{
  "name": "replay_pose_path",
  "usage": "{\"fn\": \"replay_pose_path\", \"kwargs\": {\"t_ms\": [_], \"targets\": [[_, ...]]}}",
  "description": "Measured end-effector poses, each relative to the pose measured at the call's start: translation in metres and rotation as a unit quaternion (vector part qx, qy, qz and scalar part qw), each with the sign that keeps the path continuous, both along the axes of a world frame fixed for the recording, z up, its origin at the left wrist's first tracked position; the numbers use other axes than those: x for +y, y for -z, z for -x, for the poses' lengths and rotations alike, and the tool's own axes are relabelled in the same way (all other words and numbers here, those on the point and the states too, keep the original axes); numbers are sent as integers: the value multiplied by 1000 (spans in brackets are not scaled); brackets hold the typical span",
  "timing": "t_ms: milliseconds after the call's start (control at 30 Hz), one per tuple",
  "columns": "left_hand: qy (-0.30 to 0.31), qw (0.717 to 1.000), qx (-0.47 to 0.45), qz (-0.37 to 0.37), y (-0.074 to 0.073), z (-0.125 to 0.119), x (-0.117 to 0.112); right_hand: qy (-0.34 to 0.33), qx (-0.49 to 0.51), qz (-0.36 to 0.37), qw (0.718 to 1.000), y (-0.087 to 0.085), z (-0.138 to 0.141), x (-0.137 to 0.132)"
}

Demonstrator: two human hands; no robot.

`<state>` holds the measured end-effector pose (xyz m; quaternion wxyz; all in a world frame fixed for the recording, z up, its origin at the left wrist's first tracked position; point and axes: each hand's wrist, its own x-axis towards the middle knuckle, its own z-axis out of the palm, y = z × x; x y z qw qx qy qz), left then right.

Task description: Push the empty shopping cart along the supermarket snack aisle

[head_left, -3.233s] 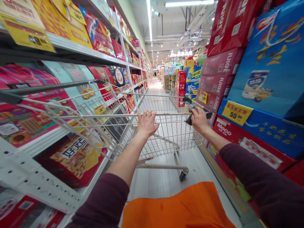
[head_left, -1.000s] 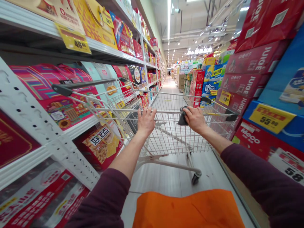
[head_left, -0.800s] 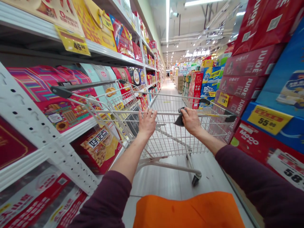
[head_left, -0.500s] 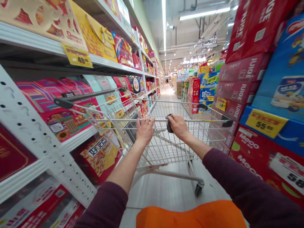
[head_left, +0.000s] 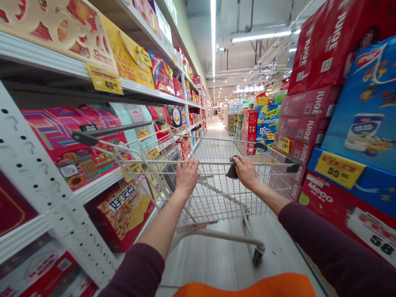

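Note:
A wire shopping cart [head_left: 222, 194] stands in the aisle ahead of me, its basket empty. My left hand [head_left: 187, 175] is curled over the cart's top rail [head_left: 213, 163]. My right hand [head_left: 246, 172] is closed on a dark cloth [head_left: 232, 170] and presses it against the same rail, a little right of the left hand. The rail's black end cap [head_left: 293, 168] shows at the far right. A second cart [head_left: 123, 142] is nested on the left, its grey handle bar [head_left: 102, 132] running along the shelves.
Shelving [head_left: 62, 198] with boxed snacks and yellow price tags [head_left: 105, 79] lines the left. Stacked red and blue cartons [head_left: 309, 107] crowd the right, close to the cart. The tiled aisle floor [head_left: 216, 123] runs far ahead. An orange garment [head_left: 247, 286] shows at the bottom.
My right hand with the cloth slid left along the rail toward my left hand, then back a little to the right. The left hand stayed on the rail. My view tilted upward.

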<state>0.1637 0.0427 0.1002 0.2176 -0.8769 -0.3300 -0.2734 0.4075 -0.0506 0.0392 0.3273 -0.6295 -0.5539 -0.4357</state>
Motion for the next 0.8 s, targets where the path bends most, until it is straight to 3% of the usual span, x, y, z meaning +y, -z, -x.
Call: {"fn": "replay_pose_path", "kwargs": {"t_ms": [167, 267, 433, 600, 700, 800], "targets": [[3, 1000, 0, -3, 0, 2, 1, -39, -13, 30, 999, -16, 55, 39], [10, 1000, 15, 1, -2, 7, 3, -60, -7, 84, 995, -26, 73, 47], [-37, 999, -17, 1, -4, 24, 8, -70, 1, 113, 991, -25, 47, 23], [-43, 999, -10, 12, -3, 30, 8, -52, 12, 70, 996, -12, 13, 2], [-40, 999, -19, 15, -1, 27, 7, -44, 10, 57, 997, -11, 20, 10], [-36, 999, -28, 15, 0, 25, 8, -53, 6, 65, 996, -18, 49, 28]]}}
